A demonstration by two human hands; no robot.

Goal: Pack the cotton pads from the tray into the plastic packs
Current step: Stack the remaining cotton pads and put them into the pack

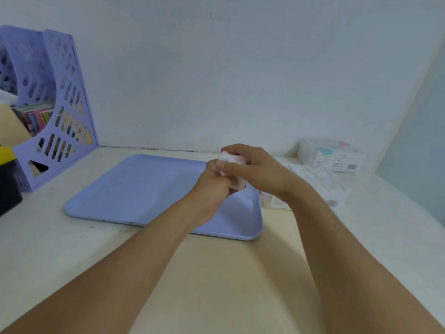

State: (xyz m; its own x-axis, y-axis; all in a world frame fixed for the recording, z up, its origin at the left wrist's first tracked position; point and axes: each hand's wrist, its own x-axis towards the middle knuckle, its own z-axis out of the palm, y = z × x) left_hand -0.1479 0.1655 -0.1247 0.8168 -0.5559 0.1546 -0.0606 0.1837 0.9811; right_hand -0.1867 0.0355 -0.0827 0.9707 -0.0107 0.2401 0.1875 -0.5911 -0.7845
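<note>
Together, both hands gripping cotton pads (234, 172), above tray (134, 189) corner

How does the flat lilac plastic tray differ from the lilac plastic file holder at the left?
The flat lilac plastic tray lies low on the table; the lilac plastic file holder stands upright by the wall. The tray is solid; the holder has perforated sides. The holder contains papers; the tray's visible surface is bare. Both are lilac plastic.

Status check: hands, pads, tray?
Left hand and right hand both grip the cotton pads above the tray. Packs sit right. Nothing blocking.
</note>
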